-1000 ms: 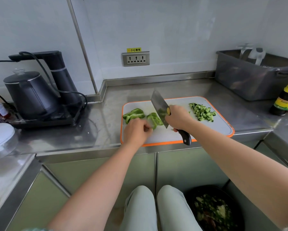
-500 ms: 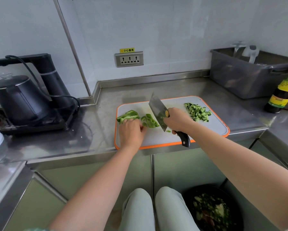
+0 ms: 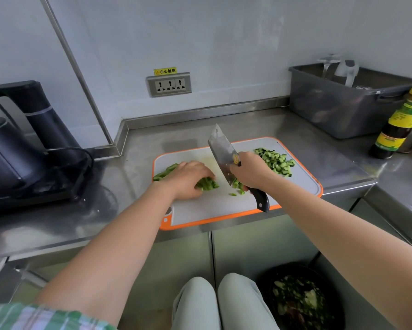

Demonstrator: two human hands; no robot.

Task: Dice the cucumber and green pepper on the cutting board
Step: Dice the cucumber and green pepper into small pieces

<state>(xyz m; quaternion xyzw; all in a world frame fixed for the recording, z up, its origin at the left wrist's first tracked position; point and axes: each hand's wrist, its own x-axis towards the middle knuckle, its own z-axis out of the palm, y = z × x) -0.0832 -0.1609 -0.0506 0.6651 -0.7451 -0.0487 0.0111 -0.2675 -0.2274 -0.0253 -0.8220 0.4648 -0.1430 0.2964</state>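
A white cutting board with an orange rim (image 3: 224, 206) lies on the steel counter. My left hand (image 3: 188, 177) presses down on green pepper strips (image 3: 208, 183), and more pepper (image 3: 163, 172) shows to its left. My right hand (image 3: 252, 171) grips a cleaver (image 3: 221, 151) by its black handle, blade tilted with its lower edge at the cut end of the pepper. A few small cut pepper pieces (image 3: 238, 186) lie under the blade. A pile of diced cucumber (image 3: 275, 160) sits at the board's far right.
A black electric kettle on its base (image 3: 21, 158) stands at the left. A grey plastic tub (image 3: 343, 101) and a dark sauce bottle (image 3: 397, 125) stand at the right. A wall socket (image 3: 169, 85) is behind the board. A black bin with scraps (image 3: 300, 303) sits on the floor.
My left hand slid over the pepper strips and now covers most of them. The cleaver came down at the pepper's end, and small cut pieces appeared beside the blade.
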